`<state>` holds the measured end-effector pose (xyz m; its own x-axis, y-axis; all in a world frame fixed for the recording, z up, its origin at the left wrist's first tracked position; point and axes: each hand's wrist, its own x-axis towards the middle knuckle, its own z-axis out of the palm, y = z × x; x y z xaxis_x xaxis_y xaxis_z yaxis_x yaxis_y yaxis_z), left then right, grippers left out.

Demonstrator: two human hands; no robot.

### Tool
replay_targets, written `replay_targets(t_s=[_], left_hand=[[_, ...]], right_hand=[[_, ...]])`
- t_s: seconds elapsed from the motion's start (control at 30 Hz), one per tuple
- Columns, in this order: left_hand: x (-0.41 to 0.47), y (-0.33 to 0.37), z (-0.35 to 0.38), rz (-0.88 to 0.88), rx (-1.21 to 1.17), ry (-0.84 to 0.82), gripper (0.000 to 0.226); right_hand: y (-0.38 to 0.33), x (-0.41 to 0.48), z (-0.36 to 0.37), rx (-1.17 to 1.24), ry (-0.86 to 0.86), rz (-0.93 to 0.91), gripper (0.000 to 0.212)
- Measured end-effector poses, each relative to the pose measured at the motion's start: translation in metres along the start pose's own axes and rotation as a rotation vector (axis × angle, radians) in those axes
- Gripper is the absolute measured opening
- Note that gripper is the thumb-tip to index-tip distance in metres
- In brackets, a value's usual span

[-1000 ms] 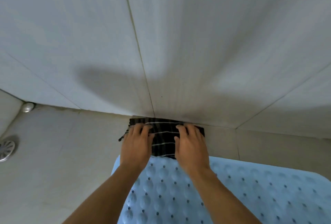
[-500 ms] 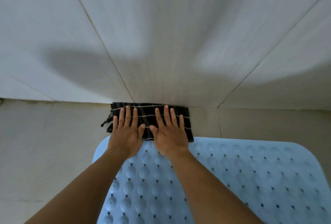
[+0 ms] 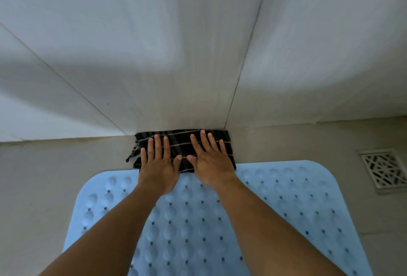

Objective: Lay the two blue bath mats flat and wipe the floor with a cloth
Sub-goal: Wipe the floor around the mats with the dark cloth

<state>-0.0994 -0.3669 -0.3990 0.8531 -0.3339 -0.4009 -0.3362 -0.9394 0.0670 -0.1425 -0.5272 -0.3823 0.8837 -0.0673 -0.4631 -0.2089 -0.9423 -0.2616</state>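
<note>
Both hands press flat on a dark striped cloth (image 3: 184,146) that lies on the floor (image 3: 55,176) against the foot of the tiled wall (image 3: 154,55), at 12 o'clock from the blue bath mat (image 3: 286,209). The left hand (image 3: 157,165) and right hand (image 3: 210,162) lie side by side, fingers (image 3: 156,146) spread apart and gripping nothing, thumbs nearly touching. The mat lies flat, its far edge touching the cloth. A metal floor drain (image 3: 384,168) sits at 3 o'clock from the cloth.

Two bare forearms, no sleeves, left hand (image 3: 157,166), right hand (image 3: 211,163)
</note>
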Motion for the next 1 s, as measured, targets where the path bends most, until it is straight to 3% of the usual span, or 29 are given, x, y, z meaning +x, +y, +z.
replay_targets(t_s=[0.1, 0.2, 0.63, 1.0], left_hand=[[0.001, 0.018, 0.0, -0.019, 0.013, -0.004, 0.084], [0.003, 0.04, -0.002, -0.029, 0.015, -0.037, 0.073], [0.009, 0.139, 0.002, -0.055, 0.005, -0.098, 0.072], [0.012, 0.153, 0.003, -0.115, -0.032, -0.126, 0.073]], right_hand=[[0.018, -0.004, -0.004, 0.01, -0.005, -0.007, 0.062], [0.037, -0.008, -0.006, 0.012, 0.014, -0.006, 0.063], [0.13, -0.03, -0.018, 0.026, 0.027, -0.013, 0.063], [0.141, -0.032, -0.017, 0.047, 0.023, -0.016, 0.065]])
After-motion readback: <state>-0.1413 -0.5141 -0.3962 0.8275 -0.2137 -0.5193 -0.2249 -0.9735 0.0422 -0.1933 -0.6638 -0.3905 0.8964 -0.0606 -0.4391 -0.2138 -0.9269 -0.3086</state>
